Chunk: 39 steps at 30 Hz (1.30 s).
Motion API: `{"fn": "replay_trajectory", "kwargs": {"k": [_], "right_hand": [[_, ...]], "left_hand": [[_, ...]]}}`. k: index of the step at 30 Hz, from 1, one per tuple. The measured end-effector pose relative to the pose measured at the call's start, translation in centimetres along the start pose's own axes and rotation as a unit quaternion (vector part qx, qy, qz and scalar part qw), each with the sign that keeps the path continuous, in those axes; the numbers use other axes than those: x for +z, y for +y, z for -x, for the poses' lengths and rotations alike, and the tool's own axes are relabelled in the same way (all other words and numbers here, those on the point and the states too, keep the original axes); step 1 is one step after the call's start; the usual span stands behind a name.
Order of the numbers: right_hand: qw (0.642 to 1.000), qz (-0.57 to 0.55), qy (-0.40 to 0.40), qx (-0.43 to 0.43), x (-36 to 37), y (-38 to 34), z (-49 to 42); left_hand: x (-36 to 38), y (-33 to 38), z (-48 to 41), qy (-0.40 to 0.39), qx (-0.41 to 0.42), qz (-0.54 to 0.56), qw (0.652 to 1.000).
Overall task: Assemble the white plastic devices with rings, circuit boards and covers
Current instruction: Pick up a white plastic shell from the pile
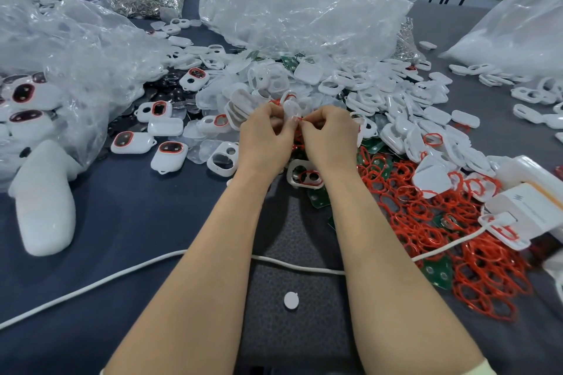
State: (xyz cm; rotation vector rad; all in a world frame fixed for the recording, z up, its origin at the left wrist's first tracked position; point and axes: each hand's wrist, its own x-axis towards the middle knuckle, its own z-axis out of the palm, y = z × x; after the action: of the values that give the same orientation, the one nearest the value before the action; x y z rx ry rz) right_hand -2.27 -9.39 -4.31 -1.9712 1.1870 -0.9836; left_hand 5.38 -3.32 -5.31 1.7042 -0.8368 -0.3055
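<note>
Both hands meet above the white cable (91, 283) crossing the tabletop (137, 222). Left hand (265, 134) pinches a small translucent white cover piece (292, 109) between thumb and fingers; right hand (330, 131) pinches a thin red ring (301, 121) against that piece. Just beyond the cable, under the wrists, lies a white shell (305, 175) with a red ring seated in it. Right of the cable's middle spreads a heap of loose red rings (426, 222) mixed with green circuit boards (438, 274). Farther beyond, white shells (365, 88) pile against crumpled clear bags (289, 9)
</note>
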Motion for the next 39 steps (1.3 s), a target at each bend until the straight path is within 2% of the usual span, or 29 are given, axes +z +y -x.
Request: {"fn": "replay_trajectory", "kwargs": {"k": [3, 6, 10, 13, 19, 24, 32, 39], "right_hand": [[1.0, -0.005, 0.007, -0.006, 0.3, -0.3, 0.3], [0.997, -0.075, 0.0, -0.002, -0.3, -0.5, 0.2], [0.964, -0.234, -0.104, 0.075, -1.1, -0.1, -0.1], [0.949, -0.272, -0.132, 0.084, -0.9, 0.0, -0.2], [0.96, -0.244, -0.116, 0.078, -0.6, 0.0, -0.2], [0.966, -0.226, -0.098, 0.08, -0.8, 0.1, -0.4], [0.968, -0.205, -0.132, 0.055, -0.7, 0.3, -0.4], [0.978, -0.17, -0.1, 0.062, -0.1, 0.0, -0.3]], "left_hand": [[0.0, -0.1, -0.1, 0.009, -0.006, 0.027, 1.0], [-0.4, -0.1, -0.3, -0.008, -0.045, 0.144, 0.989], [-0.9, 0.0, -0.6, -0.033, -0.077, 0.285, 0.955], [-0.8, 0.2, -0.5, -0.044, -0.085, 0.336, 0.937], [-0.7, 0.1, -0.4, -0.052, -0.082, 0.326, 0.94], [-0.5, 0.0, -0.1, -0.091, -0.074, 0.287, 0.951], [-0.7, -0.1, -0.2, -0.07, -0.059, 0.244, 0.965], [-0.4, 0.0, -0.2, -0.057, -0.071, 0.212, 0.973]]}}
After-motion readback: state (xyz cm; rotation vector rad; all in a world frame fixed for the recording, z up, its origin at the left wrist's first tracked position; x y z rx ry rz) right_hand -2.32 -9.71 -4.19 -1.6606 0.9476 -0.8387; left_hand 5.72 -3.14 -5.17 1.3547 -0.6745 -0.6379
